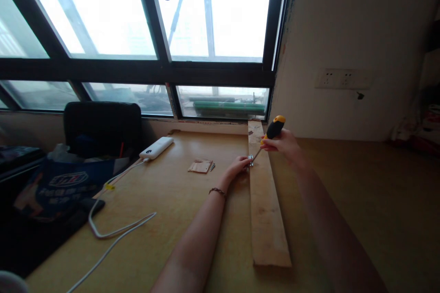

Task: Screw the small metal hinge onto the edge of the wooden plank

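Note:
A long wooden board lies lengthwise on the table, its far end by the window. My right hand is closed around a yellow and black screwdriver, which tilts with its shaft pointing down and left. The screwdriver's tip meets a small metal hinge at the board's left edge. Fingers of my left hand pinch that hinge against the board; its details are too small to make out. Left of the hands, a small thin wooden piece lies flat, with several screws beside it.
A white power bank with a white cable rests on the table's left side. Beyond that edge are a black chair and a blue bag. The window and a wall with sockets bound the far side.

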`<state>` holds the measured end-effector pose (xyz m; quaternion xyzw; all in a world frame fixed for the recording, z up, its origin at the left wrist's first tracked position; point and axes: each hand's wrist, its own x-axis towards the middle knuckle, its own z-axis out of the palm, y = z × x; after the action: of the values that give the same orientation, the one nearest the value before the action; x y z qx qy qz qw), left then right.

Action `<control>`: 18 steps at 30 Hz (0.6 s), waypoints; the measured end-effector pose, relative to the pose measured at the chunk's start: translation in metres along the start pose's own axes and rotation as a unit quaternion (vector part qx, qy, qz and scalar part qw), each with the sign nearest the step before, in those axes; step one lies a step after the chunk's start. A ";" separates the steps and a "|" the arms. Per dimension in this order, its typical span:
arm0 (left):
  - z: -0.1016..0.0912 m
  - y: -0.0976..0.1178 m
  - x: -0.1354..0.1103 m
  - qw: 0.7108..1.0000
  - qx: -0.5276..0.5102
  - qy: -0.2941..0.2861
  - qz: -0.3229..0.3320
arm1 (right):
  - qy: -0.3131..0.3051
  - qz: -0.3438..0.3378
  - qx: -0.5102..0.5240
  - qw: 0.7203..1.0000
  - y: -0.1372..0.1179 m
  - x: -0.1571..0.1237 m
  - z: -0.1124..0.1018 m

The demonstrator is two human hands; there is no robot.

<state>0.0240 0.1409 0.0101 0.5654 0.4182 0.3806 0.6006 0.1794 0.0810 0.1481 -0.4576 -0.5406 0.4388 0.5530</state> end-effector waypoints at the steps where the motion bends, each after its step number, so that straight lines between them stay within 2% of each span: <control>1: 0.000 -0.001 0.000 1.000 0.000 -0.004 0.005 | 0.027 -0.017 -0.013 0.999 0.003 0.002 0.002; 6: -0.003 -0.005 0.004 1.000 0.012 -0.016 0.015 | 0.129 -0.082 -0.134 0.979 0.017 0.013 0.004; 9: -0.004 -0.008 0.008 0.999 0.022 -0.022 0.014 | 0.230 -0.119 -0.246 0.934 0.021 0.022 -0.013; 11: -0.005 -0.010 0.010 0.999 0.024 -0.020 0.017 | 0.260 -0.098 -0.333 0.901 0.027 0.030 -0.029; 13: -0.005 -0.011 0.012 0.999 0.026 -0.018 0.017 | 0.241 -0.031 -0.426 0.872 0.038 0.039 -0.045; 15: -0.004 -0.012 0.012 0.999 0.027 -0.018 0.014 | 0.192 0.043 -0.504 0.841 0.053 0.047 -0.057; 18: -0.004 -0.012 0.013 0.999 0.026 -0.016 0.014 | 0.104 0.128 -0.568 0.806 0.082 0.055 -0.067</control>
<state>0.0247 0.1535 -0.0032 0.5929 0.4101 0.3691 0.5866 0.2486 0.1484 0.0791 -0.7980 -0.5690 0.0696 0.1859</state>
